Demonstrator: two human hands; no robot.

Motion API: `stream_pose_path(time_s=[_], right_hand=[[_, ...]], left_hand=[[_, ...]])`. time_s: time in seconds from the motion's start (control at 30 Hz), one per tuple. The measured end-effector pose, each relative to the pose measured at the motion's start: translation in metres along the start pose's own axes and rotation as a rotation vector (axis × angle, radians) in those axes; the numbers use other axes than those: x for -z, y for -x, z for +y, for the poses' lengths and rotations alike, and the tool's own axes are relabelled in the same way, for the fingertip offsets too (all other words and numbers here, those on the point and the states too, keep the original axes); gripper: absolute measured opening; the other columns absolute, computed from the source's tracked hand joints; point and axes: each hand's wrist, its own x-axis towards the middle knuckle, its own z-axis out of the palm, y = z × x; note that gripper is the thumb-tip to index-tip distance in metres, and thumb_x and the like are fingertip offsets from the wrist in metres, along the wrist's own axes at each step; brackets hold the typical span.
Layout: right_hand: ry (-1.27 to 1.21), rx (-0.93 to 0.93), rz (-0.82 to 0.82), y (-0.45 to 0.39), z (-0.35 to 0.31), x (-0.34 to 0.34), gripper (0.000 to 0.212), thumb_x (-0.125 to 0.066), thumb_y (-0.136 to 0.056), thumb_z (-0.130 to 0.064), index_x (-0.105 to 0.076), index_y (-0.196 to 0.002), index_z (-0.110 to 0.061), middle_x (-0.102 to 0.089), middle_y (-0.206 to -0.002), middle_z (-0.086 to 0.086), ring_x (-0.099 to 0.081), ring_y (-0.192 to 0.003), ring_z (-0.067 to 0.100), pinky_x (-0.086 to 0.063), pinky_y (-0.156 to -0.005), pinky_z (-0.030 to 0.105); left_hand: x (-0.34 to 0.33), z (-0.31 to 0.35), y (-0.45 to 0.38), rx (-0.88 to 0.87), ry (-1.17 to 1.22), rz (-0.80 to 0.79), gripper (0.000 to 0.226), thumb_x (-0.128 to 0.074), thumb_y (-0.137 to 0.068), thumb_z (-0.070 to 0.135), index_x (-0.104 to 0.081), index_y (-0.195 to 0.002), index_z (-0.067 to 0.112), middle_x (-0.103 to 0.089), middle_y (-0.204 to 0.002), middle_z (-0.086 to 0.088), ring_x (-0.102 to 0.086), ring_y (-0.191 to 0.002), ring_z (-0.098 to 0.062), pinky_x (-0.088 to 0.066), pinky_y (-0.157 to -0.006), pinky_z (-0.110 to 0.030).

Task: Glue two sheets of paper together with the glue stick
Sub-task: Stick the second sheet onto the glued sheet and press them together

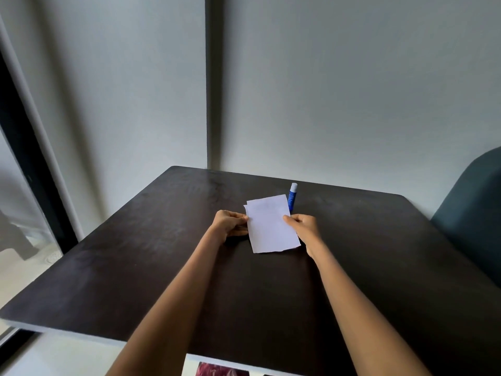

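Note:
Two white sheets of paper (269,225) lie stacked near the middle of the dark table (379,267), the lower one peeking out at the top left corner. My left hand (230,222) pinches the stack's left edge. My right hand (302,226) pinches its right edge with thumb on top. A blue glue stick (292,196) with a white cap stands upright just behind the paper's far right corner, untouched.
The table stands against a pale wall. A dark teal chair back (471,213) rises at the right edge. A window frame (29,158) runs along the left, beyond the table's left edge.

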Motion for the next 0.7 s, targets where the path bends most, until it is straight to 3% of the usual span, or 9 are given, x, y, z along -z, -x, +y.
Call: stream_pose_path(time_s=[0.1,0.23,0.43,0.7], right_hand=[[0.049,0.007,0.047,-0.0029,0.0035,-0.0029,0.015,-0.069,-0.083,-0.024,-0.070,-0.086,-0.009,-0.071,-0.092,0.010,-0.064,-0.086,0.023,-0.051,-0.081,0.037],[0.068,0.016,0.061,-0.0032,0.0050,-0.0046,0.012,-0.070,-0.081,-0.026,-0.070,-0.083,-0.014,-0.072,-0.091,0.006,-0.065,-0.087,0.023,-0.053,-0.083,0.038],[0.092,0.020,0.055,-0.0019,0.0054,-0.0058,0.014,-0.071,-0.081,-0.027,-0.071,-0.083,-0.013,-0.072,-0.091,0.007,-0.067,-0.088,0.024,-0.054,-0.084,0.040],[0.150,0.036,0.088,0.0009,0.0052,-0.0099,0.016,-0.071,-0.080,-0.029,-0.071,-0.080,-0.013,-0.072,-0.086,0.008,-0.067,-0.085,0.028,-0.054,-0.080,0.042]], left_hand=[[-0.0001,-0.0005,-0.0006,-0.007,0.004,0.005,0.014,-0.059,-0.089,-0.003,-0.062,-0.076,-0.002,-0.064,-0.075,-0.014,-0.066,-0.044,-0.012,-0.058,-0.048,-0.024],[-0.0008,-0.0003,-0.0007,-0.007,-0.015,0.007,0.014,-0.059,-0.089,-0.003,-0.062,-0.075,-0.001,-0.064,-0.075,-0.014,-0.065,-0.043,-0.010,-0.058,-0.047,-0.024],[-0.0020,0.0013,0.0017,0.011,-0.013,0.005,0.012,-0.060,-0.088,-0.002,-0.063,-0.077,-0.001,-0.064,-0.077,-0.013,-0.063,-0.066,-0.022,-0.058,-0.047,-0.024],[-0.0037,0.0005,0.0022,0.010,-0.014,0.018,0.012,-0.060,-0.088,-0.003,-0.062,-0.076,-0.002,-0.064,-0.077,-0.013,-0.063,-0.067,-0.022,-0.057,-0.046,-0.024]])
